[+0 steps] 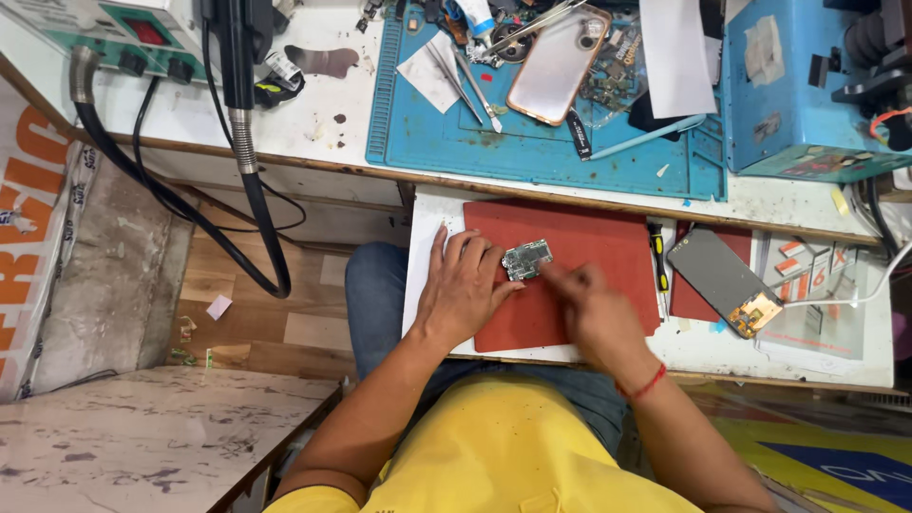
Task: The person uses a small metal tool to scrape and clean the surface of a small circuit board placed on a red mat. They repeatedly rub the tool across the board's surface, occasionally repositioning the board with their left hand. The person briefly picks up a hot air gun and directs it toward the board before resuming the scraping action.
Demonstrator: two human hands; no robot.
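Note:
A small green phone circuit board (527, 258) lies on a red mat (608, 247) on a pull-out white shelf (423, 247) over my lap. My left hand (463, 288) rests flat on the mat with its fingertips pressed on the board's left side. My right hand (594, 309) is blurred, its fingers pinched together just right of the board; whether it grips a small tool I cannot tell. A red thread circles my right wrist.
A phone screen panel (725, 282) and a yellow-black screwdriver (656, 256) lie right of the mat. On the bench above are a blue work mat (532, 142) with a phone (559, 65), tweezers (472, 84), a blue machine (807, 85) and a soldering station (123, 33) with hoses.

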